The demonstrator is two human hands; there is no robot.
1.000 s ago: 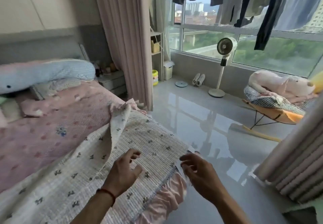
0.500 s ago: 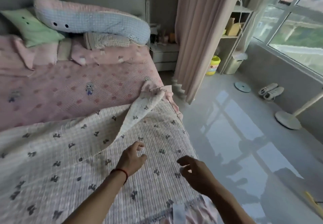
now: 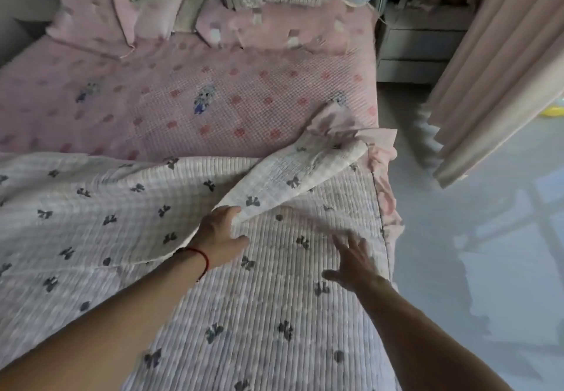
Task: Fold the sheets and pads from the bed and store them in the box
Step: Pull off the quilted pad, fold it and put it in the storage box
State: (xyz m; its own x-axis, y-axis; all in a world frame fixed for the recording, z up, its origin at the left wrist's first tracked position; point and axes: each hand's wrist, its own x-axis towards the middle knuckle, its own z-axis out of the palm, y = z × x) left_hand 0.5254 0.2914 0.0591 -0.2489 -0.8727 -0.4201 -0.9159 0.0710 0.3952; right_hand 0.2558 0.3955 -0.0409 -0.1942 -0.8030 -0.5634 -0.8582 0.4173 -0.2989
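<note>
From my head camera, my left hand [image 3: 218, 233] has its grip at the edge of the folded-back flap of the white bow-print pad [image 3: 274, 308], fingers tucked under it, so I cannot tell whether they are clamped. My right hand [image 3: 354, 260] is spread apart just above the pad, which covers the near end of the bed over the pink sheet [image 3: 189, 100].

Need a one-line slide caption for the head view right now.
Left hand touches the folded-back flap of the bow-print pad on the bed; right hand is spread open over it.
</note>
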